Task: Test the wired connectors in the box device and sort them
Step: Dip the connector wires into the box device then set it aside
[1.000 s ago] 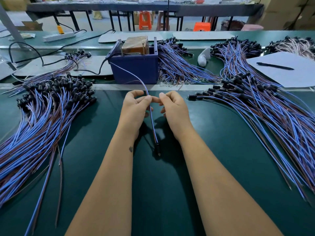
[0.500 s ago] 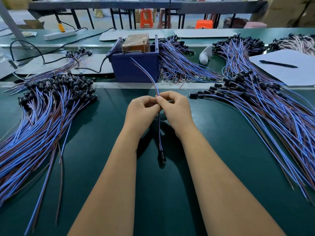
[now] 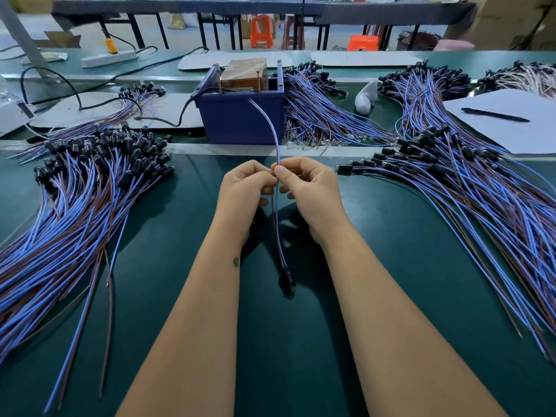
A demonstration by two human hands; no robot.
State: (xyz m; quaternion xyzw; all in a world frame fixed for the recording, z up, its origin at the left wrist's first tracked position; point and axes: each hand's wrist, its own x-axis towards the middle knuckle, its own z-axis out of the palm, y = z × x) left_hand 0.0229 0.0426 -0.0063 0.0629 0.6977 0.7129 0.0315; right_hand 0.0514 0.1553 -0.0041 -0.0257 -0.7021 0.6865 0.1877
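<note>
Mid-worktop, left hand point(image 3: 245, 191) and right hand point(image 3: 307, 191) pinched thin blue-and-brown wired connector point(image 3: 278, 224); far end at blue plastic box device point(image 3: 240, 118), black plug dangling. Light, limp; best gripped mid-wire.

We can read no text, label, brand or number anywhere here; the white paper sheet point(image 3: 499, 121) at the upper right of the frame shows us no legible writing.

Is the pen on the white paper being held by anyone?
No, the pen lies alone on the white paper, while both hands pinch a wire.
</note>
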